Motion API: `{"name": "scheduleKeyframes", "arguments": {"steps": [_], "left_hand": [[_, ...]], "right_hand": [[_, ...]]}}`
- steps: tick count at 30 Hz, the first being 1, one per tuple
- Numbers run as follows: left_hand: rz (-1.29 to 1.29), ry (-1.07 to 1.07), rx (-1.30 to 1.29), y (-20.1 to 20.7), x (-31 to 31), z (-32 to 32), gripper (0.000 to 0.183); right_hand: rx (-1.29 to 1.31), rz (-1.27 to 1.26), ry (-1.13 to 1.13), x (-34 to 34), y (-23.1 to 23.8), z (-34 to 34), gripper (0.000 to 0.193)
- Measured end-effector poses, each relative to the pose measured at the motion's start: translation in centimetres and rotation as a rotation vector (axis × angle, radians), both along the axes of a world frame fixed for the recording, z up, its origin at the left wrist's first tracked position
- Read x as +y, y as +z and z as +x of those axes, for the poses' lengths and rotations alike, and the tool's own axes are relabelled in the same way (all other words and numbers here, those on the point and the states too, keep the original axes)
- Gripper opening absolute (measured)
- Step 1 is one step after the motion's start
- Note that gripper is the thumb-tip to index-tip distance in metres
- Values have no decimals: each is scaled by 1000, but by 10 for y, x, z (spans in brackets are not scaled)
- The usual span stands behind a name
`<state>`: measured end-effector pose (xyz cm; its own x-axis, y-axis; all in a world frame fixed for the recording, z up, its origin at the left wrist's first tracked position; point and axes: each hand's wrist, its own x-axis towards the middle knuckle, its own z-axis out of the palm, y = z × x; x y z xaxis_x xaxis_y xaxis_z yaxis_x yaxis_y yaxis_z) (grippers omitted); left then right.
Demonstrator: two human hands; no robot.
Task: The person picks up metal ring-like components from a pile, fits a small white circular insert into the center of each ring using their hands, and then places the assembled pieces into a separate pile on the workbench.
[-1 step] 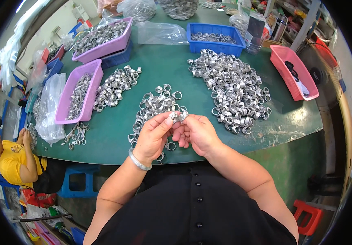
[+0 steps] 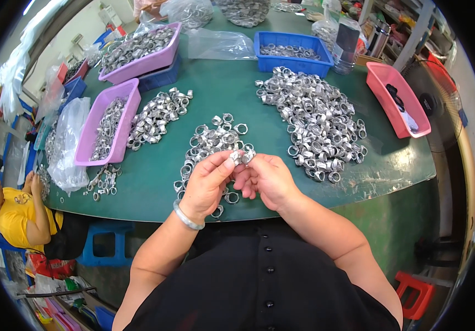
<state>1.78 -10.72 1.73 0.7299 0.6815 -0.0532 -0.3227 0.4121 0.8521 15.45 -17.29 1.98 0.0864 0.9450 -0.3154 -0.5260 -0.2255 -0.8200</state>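
Above the green table [image 2: 221, 83], we hold steady!
Our left hand [image 2: 207, 182] and right hand [image 2: 270, 179] pinch metal pieces [image 2: 236, 158] (little changed since earlier).

Left grip [image 2: 207, 188] and right grip [image 2: 270, 181] pinch side by side.
The left arm [image 2: 160, 254] is bare and bent at the elbow, and it points forward and to the right. The right arm [image 2: 325, 231] is bare and bent too, and it points forward and to the left, so the two arms lean in toward each other. The left thumb [image 2: 223, 169] lies close to the first finger in a tight pinch. The right thumb [image 2: 258, 163] points to the left and pinches as well. Below it, the other right fingers [image 2: 243, 180] curl loosely inward. The tips of both grips are very near each other.
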Motion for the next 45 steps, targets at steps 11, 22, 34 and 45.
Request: {"name": "scheduleKeyframes", "arguments": {"steps": [11,22,34,45], "left_hand": [[1310,368,666,3,44,-32,26],[1374,292,826,-3,59,-48,29],[1232,553,1222,-34,149,-112,32],[1238,444,1216,-35,146,-111,19]], "right_hand": [[-960,330,-79,50,-4,4,17],[-1386,472,138,77,-4,-4,24],[-1320,531,187,78,-2,7,21],[-1258,533,182,79,-1,10,18]]}}
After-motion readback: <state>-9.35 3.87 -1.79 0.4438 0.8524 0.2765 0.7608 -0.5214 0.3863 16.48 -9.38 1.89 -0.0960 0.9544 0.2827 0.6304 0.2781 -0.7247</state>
